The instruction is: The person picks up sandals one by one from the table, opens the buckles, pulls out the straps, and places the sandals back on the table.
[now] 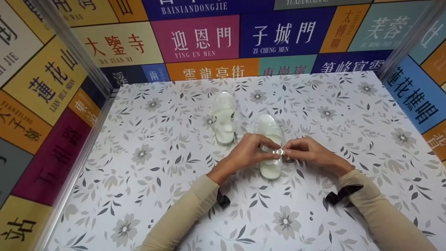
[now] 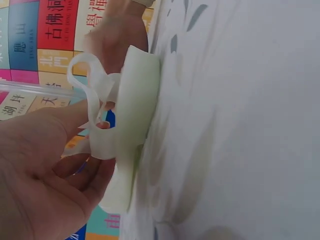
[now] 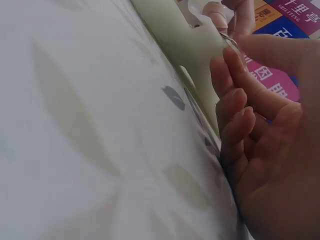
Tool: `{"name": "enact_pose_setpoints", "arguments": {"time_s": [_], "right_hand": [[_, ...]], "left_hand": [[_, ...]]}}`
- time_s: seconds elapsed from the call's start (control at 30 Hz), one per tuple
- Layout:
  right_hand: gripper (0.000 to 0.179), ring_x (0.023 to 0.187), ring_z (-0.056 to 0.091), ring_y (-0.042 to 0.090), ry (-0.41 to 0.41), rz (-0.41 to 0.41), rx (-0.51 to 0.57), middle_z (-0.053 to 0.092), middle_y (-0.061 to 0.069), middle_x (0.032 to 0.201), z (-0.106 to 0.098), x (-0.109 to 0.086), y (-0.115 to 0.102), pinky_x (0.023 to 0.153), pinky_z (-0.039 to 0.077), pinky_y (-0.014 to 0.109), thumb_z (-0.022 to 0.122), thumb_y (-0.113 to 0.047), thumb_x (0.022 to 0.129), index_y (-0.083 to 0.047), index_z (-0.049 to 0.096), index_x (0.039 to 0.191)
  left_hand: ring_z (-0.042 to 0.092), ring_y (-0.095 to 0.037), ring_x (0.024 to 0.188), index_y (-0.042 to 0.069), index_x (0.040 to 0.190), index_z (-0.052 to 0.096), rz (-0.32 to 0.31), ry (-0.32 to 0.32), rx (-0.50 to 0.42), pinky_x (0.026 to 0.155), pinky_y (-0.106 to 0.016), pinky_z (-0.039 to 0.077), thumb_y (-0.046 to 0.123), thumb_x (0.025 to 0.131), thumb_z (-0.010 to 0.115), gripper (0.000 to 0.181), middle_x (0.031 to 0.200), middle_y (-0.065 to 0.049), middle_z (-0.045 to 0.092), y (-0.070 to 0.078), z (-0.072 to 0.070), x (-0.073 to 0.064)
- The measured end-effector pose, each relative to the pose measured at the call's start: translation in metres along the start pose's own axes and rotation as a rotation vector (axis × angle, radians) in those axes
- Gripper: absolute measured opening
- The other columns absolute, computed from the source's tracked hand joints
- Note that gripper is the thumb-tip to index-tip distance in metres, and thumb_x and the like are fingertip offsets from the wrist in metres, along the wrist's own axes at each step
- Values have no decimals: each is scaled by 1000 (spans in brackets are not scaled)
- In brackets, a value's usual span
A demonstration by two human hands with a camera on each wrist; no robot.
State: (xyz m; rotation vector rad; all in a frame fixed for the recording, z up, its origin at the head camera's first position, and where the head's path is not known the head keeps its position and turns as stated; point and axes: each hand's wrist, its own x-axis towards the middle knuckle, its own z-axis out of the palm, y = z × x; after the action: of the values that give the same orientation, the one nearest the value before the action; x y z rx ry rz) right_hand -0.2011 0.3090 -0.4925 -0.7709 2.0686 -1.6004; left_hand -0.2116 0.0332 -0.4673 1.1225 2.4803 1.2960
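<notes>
A pale, translucent sandal (image 1: 267,122) lies sole down on the patterned cloth, its toe pointing away from me. My left hand (image 1: 244,151) reaches over it and pinches its strap between thumb and fingers. In the left wrist view, the looped white strap (image 2: 93,105) rises from the thick sole (image 2: 137,90). From the other side, my right hand (image 1: 312,153) pinches the strap's shiny metal buckle (image 1: 278,152) with thumb and forefinger. The right wrist view has the other fingers of my right hand (image 3: 275,110) loosely curled near the cloth. Fingers partly hide the buckle.
The matching sandal (image 1: 224,103) lies to the left and a little farther off, its thin strap loose at the side. White floral cloth (image 1: 143,195) covers the table. Panels with printed characters (image 1: 198,38) wall in the back and both sides.
</notes>
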Motion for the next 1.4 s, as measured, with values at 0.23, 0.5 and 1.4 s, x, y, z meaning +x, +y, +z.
{"name": "enact_pose_setpoints", "arguments": {"time_s": [0.23, 0.5, 1.4], "right_hand": [[15, 86, 64, 20, 3, 12, -34, 71, 18, 103, 0, 1, 3, 72, 55, 26, 62, -10, 109, -1, 73, 114], [21, 90, 70, 22, 17, 49, -19, 73, 19, 101, 1, 5, -3, 83, 60, 27, 64, -14, 109, 6, 68, 108], [21, 85, 67, 18, 5, 16, 38, 69, 21, 98, 3, -4, 4, 76, 61, 26, 60, -8, 110, 12, 65, 109]], "left_hand": [[77, -2, 103, 14, 118, 84, 49, 31, -37, 95, -11, 57, 21, 95, 85, 24, 114, 0, 84, -5, 0, -3], [78, -4, 106, 13, 120, 83, 27, 19, -19, 94, -9, 57, 21, 97, 83, 24, 116, -1, 84, -5, -3, -5], [78, -7, 110, 13, 124, 80, 79, -33, 104, 98, -9, 55, 19, 101, 79, 24, 121, -2, 83, 2, 6, -2]]}}
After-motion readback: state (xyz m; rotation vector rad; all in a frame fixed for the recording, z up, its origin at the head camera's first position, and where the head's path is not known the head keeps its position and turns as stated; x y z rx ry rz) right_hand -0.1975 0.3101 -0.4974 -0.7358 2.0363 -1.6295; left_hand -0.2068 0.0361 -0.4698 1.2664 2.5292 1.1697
